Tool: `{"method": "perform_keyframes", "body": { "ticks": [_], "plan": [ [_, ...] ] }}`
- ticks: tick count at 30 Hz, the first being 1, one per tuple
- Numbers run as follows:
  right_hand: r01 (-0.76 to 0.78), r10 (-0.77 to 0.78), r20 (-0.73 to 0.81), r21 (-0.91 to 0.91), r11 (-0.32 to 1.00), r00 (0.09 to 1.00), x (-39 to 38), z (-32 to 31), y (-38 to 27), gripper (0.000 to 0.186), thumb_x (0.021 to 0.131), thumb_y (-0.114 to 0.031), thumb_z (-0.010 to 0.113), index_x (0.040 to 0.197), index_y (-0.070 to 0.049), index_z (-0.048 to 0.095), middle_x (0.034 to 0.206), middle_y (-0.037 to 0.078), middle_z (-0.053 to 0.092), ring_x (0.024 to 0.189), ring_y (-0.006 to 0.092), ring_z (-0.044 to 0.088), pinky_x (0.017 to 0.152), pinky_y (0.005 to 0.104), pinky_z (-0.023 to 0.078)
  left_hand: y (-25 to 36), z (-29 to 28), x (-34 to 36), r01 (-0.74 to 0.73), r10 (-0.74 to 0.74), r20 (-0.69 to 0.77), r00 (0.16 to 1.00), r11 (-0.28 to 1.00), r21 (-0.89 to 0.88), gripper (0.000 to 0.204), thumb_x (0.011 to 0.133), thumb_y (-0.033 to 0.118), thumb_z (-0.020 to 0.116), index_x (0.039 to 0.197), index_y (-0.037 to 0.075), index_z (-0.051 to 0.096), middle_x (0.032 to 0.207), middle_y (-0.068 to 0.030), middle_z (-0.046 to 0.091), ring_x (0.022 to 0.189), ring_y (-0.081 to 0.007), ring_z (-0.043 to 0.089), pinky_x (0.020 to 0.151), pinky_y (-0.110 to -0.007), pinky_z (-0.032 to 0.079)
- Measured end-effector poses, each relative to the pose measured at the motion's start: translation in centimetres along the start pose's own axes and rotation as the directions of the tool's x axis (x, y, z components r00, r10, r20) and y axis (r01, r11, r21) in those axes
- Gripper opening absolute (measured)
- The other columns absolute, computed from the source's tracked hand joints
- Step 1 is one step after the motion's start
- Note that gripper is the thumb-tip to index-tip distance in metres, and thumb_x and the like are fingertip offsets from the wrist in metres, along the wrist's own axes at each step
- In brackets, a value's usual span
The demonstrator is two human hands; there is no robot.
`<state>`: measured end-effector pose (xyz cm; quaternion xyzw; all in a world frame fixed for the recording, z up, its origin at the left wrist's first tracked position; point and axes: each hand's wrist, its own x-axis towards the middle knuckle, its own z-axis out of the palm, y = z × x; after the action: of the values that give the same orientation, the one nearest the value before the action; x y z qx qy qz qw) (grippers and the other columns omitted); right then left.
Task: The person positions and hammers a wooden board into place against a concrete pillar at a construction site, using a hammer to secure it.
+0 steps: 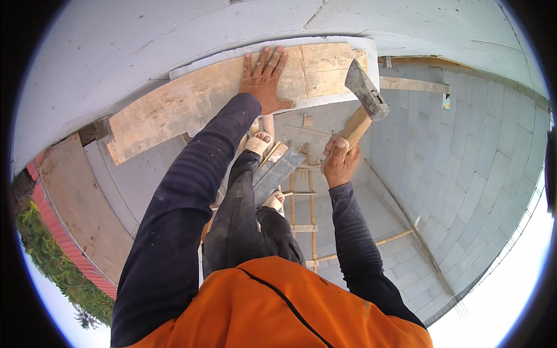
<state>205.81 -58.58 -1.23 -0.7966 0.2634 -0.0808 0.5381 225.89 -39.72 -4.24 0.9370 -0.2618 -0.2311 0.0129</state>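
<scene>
My left hand [266, 81] lies flat on a long wooden board [191, 98], its fingers spread. The board rests against the pale block wall [203, 29] in front of me, with a strip of white block showing along its upper edge and right end. In my right hand [341, 160] is a hatchet [364, 98], gripped by its wooden handle. Its worn metal head, with a wide blade at one end and a blunt poll at the other, is raised close to the board's right end. Whether the metal touches the board I cannot tell.
My sandalled feet stand on narrow planks [278, 172] high above the floor. Below is a pole ladder or scaffold frame [313, 214]. A tall block wall [464, 145] rises at the right, with a long pole [415, 229] leaning near it. Red corrugated sheeting [69, 232] shows at the left.
</scene>
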Motion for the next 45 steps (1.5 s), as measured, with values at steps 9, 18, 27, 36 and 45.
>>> {"method": "perform_keyframes", "body": {
  "ticks": [9, 18, 27, 36, 45],
  "plan": [
    [-0.293, 0.265, -0.157, -0.190, 0.937, 0.951, 8.6, -0.7, -0.1, 0.053, 0.093, -0.042, 0.076, 0.115, 0.006, 0.072, 0.090, 0.021, 0.074, 0.082, 0.0346, 0.071, 0.081, 0.0441, 0.055, 0.7, -0.2, -0.1, -0.045, 0.046, -0.002, 0.999, 0.998, 0.052, 0.118, 0.086, 0.081, 0.061, 0.173, 0.025, 0.002, 0.180, -0.0032, -0.001, 0.166, -0.0273, -0.005, 0.133, -0.060, -0.006],
    [-0.236, 0.121, -0.363, -0.293, 0.927, 0.924, 20.2, 0.1, 3.7, 0.054, 0.084, -0.027, 0.073, 0.130, 0.001, 0.069, 0.131, 0.022, 0.068, 0.125, 0.0433, 0.060, 0.109, 0.0493, 0.046, 0.0, 3.2, 0.5, -0.255, 0.275, -0.131, 0.953, 0.955, 0.152, 0.084, 0.102, 0.074, 0.039, 0.172, 0.034, 0.014, 0.180, -0.0045, 0.008, 0.166, -0.0303, 0.001, 0.131, -0.063, -0.005],
    [-0.293, 0.235, -0.304, -0.160, 0.943, 0.923, 22.1, -0.1, 3.6, 0.047, 0.087, -0.032, 0.078, 0.116, 0.005, 0.072, 0.106, 0.021, 0.073, 0.099, 0.0337, 0.070, 0.093, 0.0419, 0.052, 0.0, 3.0, 1.0, -0.278, 0.287, -0.130, 0.949, 0.957, 0.082, 0.077, 0.104, 0.071, 0.038, 0.171, 0.040, 0.016, 0.180, -0.0039, 0.005, 0.166, -0.0320, -0.001, 0.129, -0.066, -0.008],
    [-0.381, 0.380, -0.233, 0.043, 0.923, 0.895, 21.5, -1.3, -0.9, 0.036, 0.086, -0.027, 0.082, 0.104, 0.003, 0.074, 0.090, 0.008, 0.070, 0.083, 0.0188, 0.062, 0.082, 0.0350, 0.050, -0.2, 2.5, 0.7, -0.277, 0.279, -0.084, 0.957, 0.960, 0.036, 0.077, 0.105, 0.069, 0.039, 0.171, 0.038, 0.015, 0.181, -0.0028, 0.005, 0.166, -0.0314, -0.002, 0.129, -0.067, -0.008],
    [-0.211, 0.156, -0.292, -0.168, 0.963, 0.944, 15.0, -0.5, -9.0, 0.034, 0.086, -0.022, 0.076, 0.103, 0.007, 0.070, 0.087, 0.019, 0.073, 0.085, 0.0282, 0.071, 0.083, 0.0401, 0.054, -0.2, 2.8, 0.8, -0.274, 0.282, -0.089, 0.955, 0.958, 0.089, 0.080, 0.105, 0.069, 0.037, 0.172, 0.034, 0.013, 0.181, -0.0033, 0.005, 0.166, -0.0311, -0.002, 0.129, -0.067, -0.007]
  ]
}}
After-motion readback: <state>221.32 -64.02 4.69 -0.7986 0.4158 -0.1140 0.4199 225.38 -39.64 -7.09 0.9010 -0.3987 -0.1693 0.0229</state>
